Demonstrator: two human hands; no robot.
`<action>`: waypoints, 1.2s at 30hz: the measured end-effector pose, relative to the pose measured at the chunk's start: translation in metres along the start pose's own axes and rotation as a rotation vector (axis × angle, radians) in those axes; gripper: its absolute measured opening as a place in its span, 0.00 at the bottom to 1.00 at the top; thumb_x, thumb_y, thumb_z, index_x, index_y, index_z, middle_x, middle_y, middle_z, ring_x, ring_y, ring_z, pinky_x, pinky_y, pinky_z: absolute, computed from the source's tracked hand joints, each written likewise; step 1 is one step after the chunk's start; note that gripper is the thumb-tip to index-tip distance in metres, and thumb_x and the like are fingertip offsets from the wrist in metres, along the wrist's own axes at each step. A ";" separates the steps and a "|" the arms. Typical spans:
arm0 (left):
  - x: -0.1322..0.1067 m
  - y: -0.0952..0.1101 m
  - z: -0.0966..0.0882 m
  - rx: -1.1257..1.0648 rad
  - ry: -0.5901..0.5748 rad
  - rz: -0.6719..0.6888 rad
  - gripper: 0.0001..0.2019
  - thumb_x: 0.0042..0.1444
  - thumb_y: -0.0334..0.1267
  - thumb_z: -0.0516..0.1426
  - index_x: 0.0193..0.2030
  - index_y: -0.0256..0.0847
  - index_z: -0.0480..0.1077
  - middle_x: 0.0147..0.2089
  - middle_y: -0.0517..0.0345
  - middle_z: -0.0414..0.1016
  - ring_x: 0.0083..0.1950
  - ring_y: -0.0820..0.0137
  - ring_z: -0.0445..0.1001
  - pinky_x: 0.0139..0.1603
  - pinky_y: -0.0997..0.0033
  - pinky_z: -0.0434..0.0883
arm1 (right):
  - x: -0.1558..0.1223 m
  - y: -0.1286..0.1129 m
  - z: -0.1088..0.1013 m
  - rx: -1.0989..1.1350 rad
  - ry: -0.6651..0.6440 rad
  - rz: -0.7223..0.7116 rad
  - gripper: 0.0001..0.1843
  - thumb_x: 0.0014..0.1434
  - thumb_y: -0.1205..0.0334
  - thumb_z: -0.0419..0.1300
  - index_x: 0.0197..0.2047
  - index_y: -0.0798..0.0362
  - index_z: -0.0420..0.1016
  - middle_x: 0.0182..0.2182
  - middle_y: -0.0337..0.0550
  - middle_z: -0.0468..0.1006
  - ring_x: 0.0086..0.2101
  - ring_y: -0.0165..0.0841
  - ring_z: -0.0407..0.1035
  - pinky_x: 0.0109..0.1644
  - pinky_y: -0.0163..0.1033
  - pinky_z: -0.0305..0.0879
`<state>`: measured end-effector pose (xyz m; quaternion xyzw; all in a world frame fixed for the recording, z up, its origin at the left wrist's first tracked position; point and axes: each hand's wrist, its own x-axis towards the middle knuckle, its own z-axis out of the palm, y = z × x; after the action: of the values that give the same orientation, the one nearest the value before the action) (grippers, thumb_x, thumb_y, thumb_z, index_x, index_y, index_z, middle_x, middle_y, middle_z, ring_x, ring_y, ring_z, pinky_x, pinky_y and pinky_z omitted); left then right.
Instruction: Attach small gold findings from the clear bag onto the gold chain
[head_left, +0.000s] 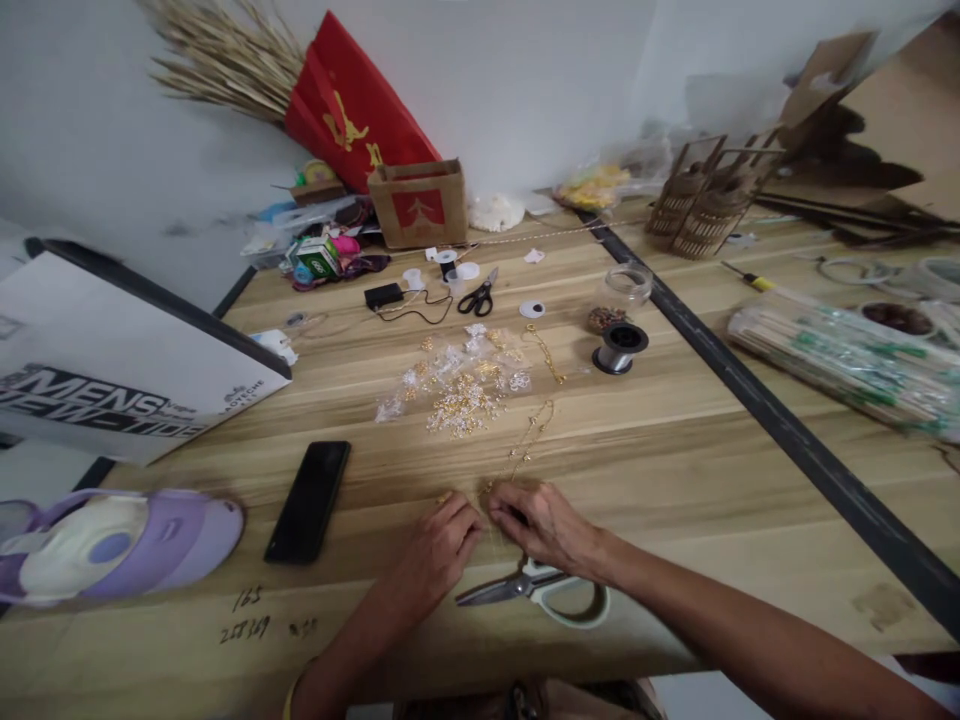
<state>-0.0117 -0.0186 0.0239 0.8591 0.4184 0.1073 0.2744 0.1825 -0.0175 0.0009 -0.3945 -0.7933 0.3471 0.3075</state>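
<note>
My left hand (437,545) and my right hand (541,522) rest close together on the wooden table (675,470) near its front edge, fingers curled in a pinch. Between the fingertips lies the near end of a thin gold chain (525,445) that runs away from me. What the fingers pinch is too small to name. White-handled scissors (536,587) lie right under my right wrist. A pile of small gold and clear beads in plastic bags (461,385) sits farther back.
A black phone (309,500) lies to the left, beside a purple-and-white device (112,545) and a white shopping bag (112,370). A wire spool (619,347), glass jar (624,290), black scissors (478,296) and cardboard box (418,203) stand behind. A black strip (787,430) crosses the right.
</note>
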 end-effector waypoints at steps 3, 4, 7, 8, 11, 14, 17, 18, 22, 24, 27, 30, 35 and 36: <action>0.007 -0.002 -0.001 -0.094 0.068 -0.078 0.07 0.57 0.30 0.52 0.31 0.39 0.69 0.33 0.56 0.71 0.36 0.69 0.70 0.39 0.70 0.66 | 0.000 0.000 -0.002 0.051 0.016 0.028 0.06 0.59 0.71 0.52 0.32 0.54 0.67 0.23 0.36 0.68 0.24 0.27 0.60 0.29 0.30 0.54; 0.010 -0.004 -0.002 -0.154 0.096 -0.123 0.06 0.55 0.31 0.53 0.31 0.39 0.69 0.32 0.57 0.72 0.34 0.69 0.70 0.38 0.71 0.66 | 0.001 0.000 -0.003 0.074 0.026 0.045 0.06 0.59 0.70 0.52 0.32 0.54 0.67 0.23 0.36 0.67 0.24 0.27 0.60 0.29 0.30 0.54; 0.022 -0.008 -0.005 -0.432 0.165 -0.286 0.05 0.52 0.35 0.56 0.28 0.38 0.70 0.26 0.58 0.73 0.29 0.70 0.71 0.33 0.73 0.67 | 0.002 0.000 -0.005 0.157 0.068 0.112 0.05 0.58 0.69 0.52 0.31 0.54 0.68 0.22 0.35 0.66 0.23 0.26 0.59 0.28 0.30 0.53; 0.026 -0.009 -0.006 -0.542 0.179 -0.330 0.05 0.50 0.36 0.57 0.27 0.38 0.71 0.25 0.58 0.73 0.28 0.71 0.71 0.31 0.73 0.67 | 0.003 0.001 -0.005 0.187 0.084 0.138 0.05 0.58 0.69 0.53 0.31 0.54 0.68 0.21 0.34 0.65 0.22 0.26 0.58 0.27 0.30 0.53; 0.036 -0.010 -0.006 -0.820 0.218 -0.428 0.08 0.45 0.40 0.61 0.25 0.36 0.72 0.24 0.58 0.75 0.26 0.71 0.72 0.30 0.74 0.69 | 0.004 0.002 -0.006 0.279 0.132 0.202 0.06 0.58 0.66 0.53 0.30 0.55 0.68 0.20 0.33 0.63 0.22 0.25 0.56 0.26 0.30 0.52; 0.042 -0.006 -0.003 -0.990 0.241 -0.486 0.11 0.39 0.41 0.65 0.26 0.35 0.73 0.24 0.57 0.77 0.25 0.72 0.72 0.31 0.73 0.70 | 0.004 0.003 -0.006 0.366 0.184 0.219 0.07 0.58 0.63 0.54 0.29 0.56 0.68 0.20 0.33 0.63 0.22 0.25 0.56 0.26 0.30 0.52; 0.046 -0.001 0.001 -1.083 0.261 -0.497 0.12 0.36 0.41 0.67 0.26 0.35 0.74 0.24 0.58 0.77 0.26 0.72 0.73 0.32 0.72 0.71 | 0.005 0.004 -0.006 0.440 0.222 0.224 0.10 0.59 0.60 0.54 0.29 0.56 0.68 0.20 0.33 0.62 0.22 0.25 0.56 0.26 0.30 0.51; 0.047 0.000 0.003 -1.100 0.269 -0.493 0.13 0.36 0.40 0.67 0.27 0.35 0.74 0.23 0.58 0.77 0.26 0.72 0.73 0.33 0.72 0.71 | 0.005 0.004 -0.006 0.460 0.227 0.228 0.10 0.59 0.59 0.54 0.29 0.56 0.67 0.20 0.33 0.62 0.22 0.25 0.56 0.26 0.30 0.51; 0.048 0.002 0.007 -1.125 0.311 -0.497 0.14 0.34 0.40 0.68 0.29 0.35 0.75 0.25 0.58 0.78 0.27 0.71 0.74 0.35 0.71 0.72 | 0.006 0.005 -0.004 0.515 0.229 0.248 0.12 0.59 0.56 0.55 0.29 0.56 0.67 0.19 0.33 0.61 0.22 0.25 0.55 0.25 0.30 0.51; 0.048 0.001 0.009 -1.135 0.325 -0.500 0.14 0.34 0.40 0.69 0.29 0.36 0.75 0.25 0.59 0.78 0.27 0.72 0.74 0.35 0.71 0.71 | 0.007 0.006 -0.003 0.536 0.231 0.253 0.13 0.58 0.55 0.55 0.28 0.56 0.67 0.19 0.33 0.61 0.22 0.25 0.54 0.25 0.30 0.51; 0.047 -0.002 0.011 -1.163 0.333 -0.476 0.13 0.34 0.39 0.69 0.27 0.35 0.75 0.25 0.59 0.77 0.27 0.73 0.73 0.34 0.73 0.71 | 0.007 0.007 -0.003 0.563 0.224 0.246 0.14 0.58 0.53 0.56 0.28 0.56 0.66 0.19 0.33 0.61 0.22 0.25 0.54 0.25 0.30 0.51; 0.047 -0.004 0.012 -1.167 0.332 -0.452 0.12 0.35 0.39 0.68 0.27 0.35 0.75 0.24 0.59 0.77 0.26 0.74 0.72 0.33 0.74 0.70 | 0.008 0.006 -0.003 0.574 0.210 0.244 0.14 0.57 0.53 0.56 0.28 0.56 0.66 0.20 0.33 0.61 0.22 0.25 0.54 0.25 0.30 0.50; 0.048 -0.005 0.012 -1.153 0.339 -0.450 0.11 0.35 0.38 0.68 0.26 0.35 0.75 0.23 0.59 0.77 0.26 0.73 0.73 0.32 0.73 0.70 | 0.008 0.008 -0.002 0.571 0.189 0.239 0.13 0.56 0.54 0.57 0.27 0.56 0.66 0.20 0.33 0.61 0.22 0.25 0.54 0.26 0.30 0.50; 0.048 -0.005 0.011 -1.144 0.341 -0.451 0.11 0.35 0.38 0.68 0.26 0.35 0.75 0.23 0.59 0.77 0.26 0.72 0.73 0.32 0.73 0.71 | 0.008 0.009 -0.002 0.567 0.182 0.241 0.13 0.56 0.54 0.57 0.27 0.56 0.66 0.20 0.33 0.61 0.22 0.25 0.54 0.26 0.30 0.50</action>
<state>0.0199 0.0166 0.0098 0.4384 0.5034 0.3885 0.6352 0.1834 -0.0064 -0.0035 -0.4136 -0.5819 0.5514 0.4317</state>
